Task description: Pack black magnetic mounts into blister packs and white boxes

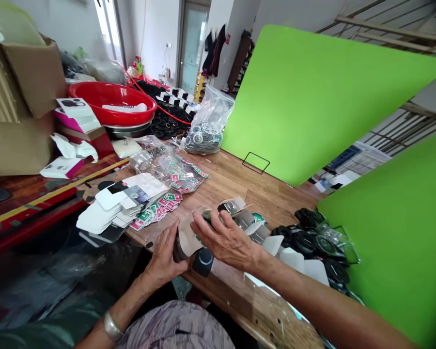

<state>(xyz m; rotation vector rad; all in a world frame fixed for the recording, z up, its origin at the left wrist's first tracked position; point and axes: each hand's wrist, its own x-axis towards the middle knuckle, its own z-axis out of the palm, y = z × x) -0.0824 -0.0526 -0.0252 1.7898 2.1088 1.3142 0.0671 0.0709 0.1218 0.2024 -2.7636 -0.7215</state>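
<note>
At the near edge of the wooden desk, both hands are closed around the same small clear packet with a card backing. The left hand grips it from the side and underneath, fingers curled, and the right hand lies over the top with fingers stretched across it. A small dark round part sits just below the packet, right at the desk edge; can't tell if it's touching either hand. There's a metal bangle on the left wrist.

Just right of the hands is a scatter of white card pieces, then a heap of black round parts partly in clear plastic, jammed up against a green panel. So not much room on that side.

Left of the hands, a fanned stack of white cards hangs over the desk edge, with red and green stickers beside it and more in a clear bag.

The middle of the desk past the hands is bare wood, up to a second green panel standing on a wire foot. Further back there's a bag of rings, a red basin and a cardboard box at far left.
</note>
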